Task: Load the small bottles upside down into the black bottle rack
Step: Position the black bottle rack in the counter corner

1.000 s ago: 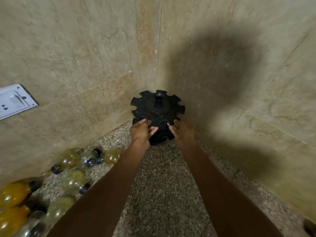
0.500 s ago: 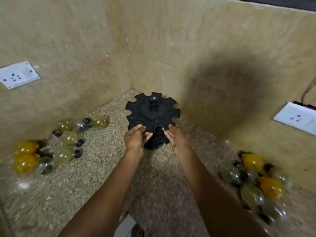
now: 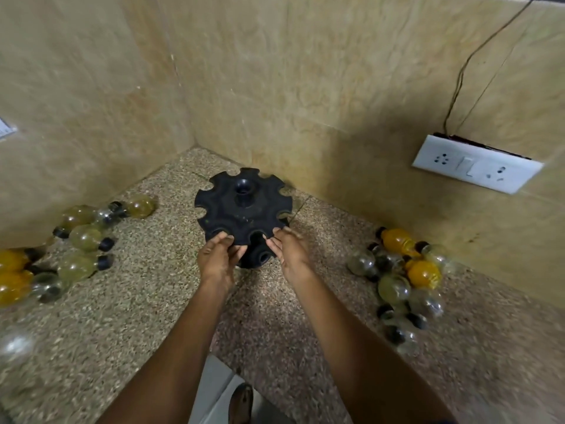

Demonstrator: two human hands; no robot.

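head cam | above, looks forward-down into counter corner (image 3: 195,146) | close, arm's reach | single view

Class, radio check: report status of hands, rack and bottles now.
Left hand and right hand on rack rim. Rack empty. Bottles lying left and right. Nothing in the way.

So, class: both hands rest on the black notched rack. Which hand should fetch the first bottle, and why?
Either. The left hand has loose bottles on its side; the right hand has another pile.

Warm, dim light; motion blur smears the bottles (image 3: 400,270) at both sides, and wide-angle distortion bends the walls (image 3: 336,87).
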